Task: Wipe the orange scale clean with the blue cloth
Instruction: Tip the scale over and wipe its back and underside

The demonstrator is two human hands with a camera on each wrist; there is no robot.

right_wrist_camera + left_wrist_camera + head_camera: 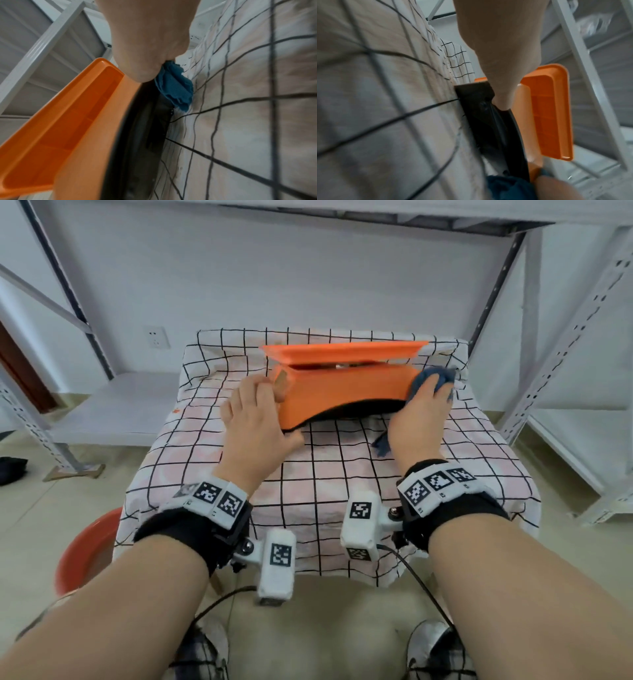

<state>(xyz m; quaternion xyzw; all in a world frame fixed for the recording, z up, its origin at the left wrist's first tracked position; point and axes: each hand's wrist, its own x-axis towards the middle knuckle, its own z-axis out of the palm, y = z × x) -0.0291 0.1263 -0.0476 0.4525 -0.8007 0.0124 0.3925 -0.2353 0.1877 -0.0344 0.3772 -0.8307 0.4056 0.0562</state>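
The orange scale (pixel 346 392) lies on the checked tablecloth, tipped so that its black underside faces me. My left hand (pixel 274 412) grips its left end, fingers round the side and thumb at the lower edge. In the left wrist view a finger of the left hand (pixel 501 67) presses on the black base of the scale (pixel 547 115). My right hand (pixel 424 402) holds the bunched blue cloth (pixel 430 378) against the scale's right end. The right wrist view shows the blue cloth (pixel 176 89) squeezed between the right hand (pixel 149 40) and the scale (pixel 68 128).
The small table (pixel 308 508) is draped in a white and pink cloth with a black grid. Grey metal shelving stands to the left (pixel 85 405) and right (pixel 565 354). A red round object (pixel 85 553) sits on the floor at the table's near left corner.
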